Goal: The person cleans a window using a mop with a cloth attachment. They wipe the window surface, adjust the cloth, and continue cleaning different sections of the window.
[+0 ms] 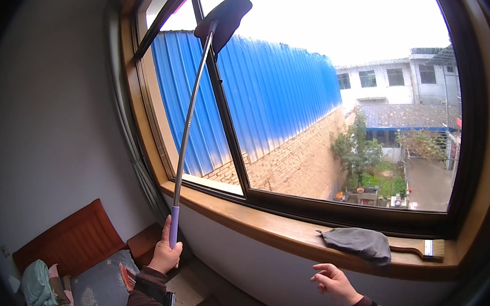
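Observation:
My left hand [166, 252] grips the purple handle of a long metal pole [188, 118], thumb and a finger along it. At the pole's upper end, a dark cloth-covered head [225, 18] is raised at the window [298, 147], overlapping the sash's upright bar; whether it touches the glass I cannot tell. My right hand [334, 283] holds nothing, its fingers partly curled, just below the wooden windowsill [251, 217]. On the sill lie a crumpled grey cloth [357, 243] and, to its right, a flat bristle brush [432, 249], its handle partly under the cloth.
A grey curtain [135, 151] hangs at the window's left side. Lower left stands a bed with a reddish wooden headboard [73, 240] and folded bedding [38, 286], beside a wooden bedside cabinet [143, 242]. The window frame [471, 129] bounds the right side.

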Demonstrator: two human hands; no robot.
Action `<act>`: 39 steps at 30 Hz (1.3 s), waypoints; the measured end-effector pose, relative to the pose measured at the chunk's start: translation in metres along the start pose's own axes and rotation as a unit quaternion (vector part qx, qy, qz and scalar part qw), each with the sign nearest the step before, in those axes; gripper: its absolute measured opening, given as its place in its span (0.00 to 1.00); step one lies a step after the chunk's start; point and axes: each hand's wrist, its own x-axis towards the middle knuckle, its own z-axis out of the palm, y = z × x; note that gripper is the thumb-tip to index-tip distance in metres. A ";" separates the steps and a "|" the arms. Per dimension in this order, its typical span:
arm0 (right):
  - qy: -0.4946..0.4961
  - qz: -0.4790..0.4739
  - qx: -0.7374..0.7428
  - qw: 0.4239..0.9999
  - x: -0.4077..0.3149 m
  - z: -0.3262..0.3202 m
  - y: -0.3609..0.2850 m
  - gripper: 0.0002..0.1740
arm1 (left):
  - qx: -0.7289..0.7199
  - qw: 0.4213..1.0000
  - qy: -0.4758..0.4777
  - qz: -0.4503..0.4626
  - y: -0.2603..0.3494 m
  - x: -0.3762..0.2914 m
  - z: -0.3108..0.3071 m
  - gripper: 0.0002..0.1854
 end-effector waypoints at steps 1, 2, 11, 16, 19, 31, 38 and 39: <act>-0.013 0.021 -0.007 1.000 0.000 0.002 0.000 0.15 | -0.003 1.000 0.002 0.005 0.001 0.005 -0.002 0.43; -0.034 0.010 -0.017 0.999 0.000 0.004 -0.002 0.15 | 0.000 1.000 0.007 -0.017 0.004 0.009 -0.004 0.43; -0.077 -0.044 -0.064 0.994 -0.014 0.022 -0.025 0.14 | -0.016 0.998 0.051 0.029 0.081 0.133 -0.043 0.44; -0.083 -0.057 -0.101 0.990 -0.003 0.032 -0.022 0.13 | -0.066 0.998 0.000 0.021 0.035 0.112 -0.002 0.43; -0.108 -0.101 -0.115 0.982 0.028 0.056 -0.020 0.14 | -0.056 0.998 -0.015 0.006 -0.016 0.059 0.025 0.44; -0.124 -0.063 -0.005 0.990 0.219 0.224 0.004 0.20 | -0.040 0.993 -0.102 -0.039 -0.175 -0.205 0.093 0.42; -0.086 0.109 -0.050 0.989 0.153 0.201 0.136 0.11 | 0.026 0.975 -0.171 -0.137 -0.229 -0.341 0.115 0.43; -0.085 0.135 -0.054 0.986 0.140 0.198 0.148 0.11 | 0.030 0.969 -0.191 -0.153 -0.235 -0.358 0.115 0.44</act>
